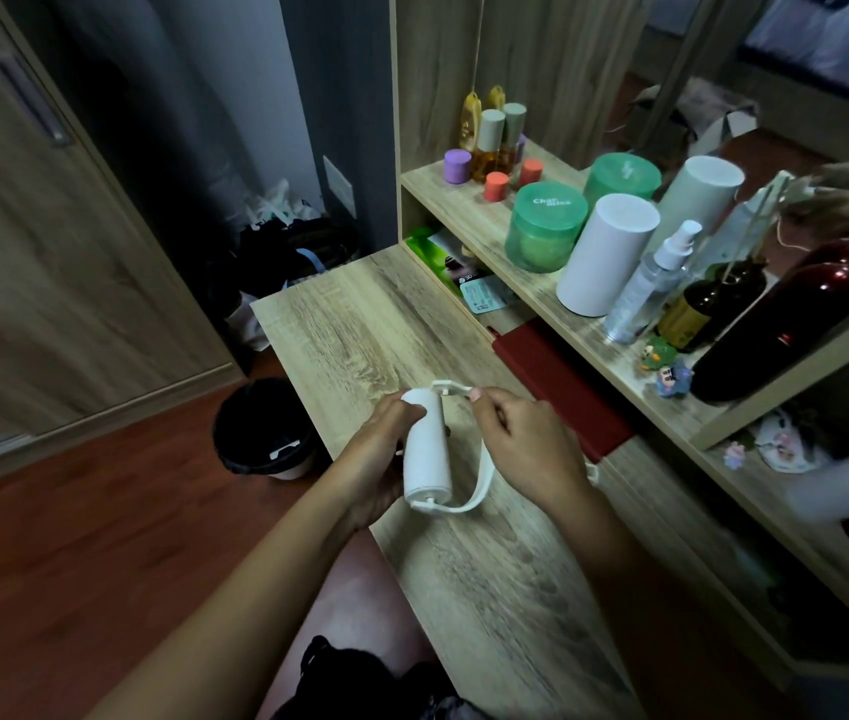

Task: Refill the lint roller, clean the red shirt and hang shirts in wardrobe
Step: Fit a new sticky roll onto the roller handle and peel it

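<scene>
Lint roller (pixel 427 452) in left hand (pixel 378 459)

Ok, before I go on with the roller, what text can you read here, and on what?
"Char": on the lid of the near green jar; the second line under it is too blurred to read.
Teal card under the shelf: print too small to read.
Dark bottle, yellow label: blurred.
Lint roller: no text visible.

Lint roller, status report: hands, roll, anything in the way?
Left hand grips the white roll. Right hand pinches the upper arm of the roller frame. Red book lies beside, on the desk.
</scene>
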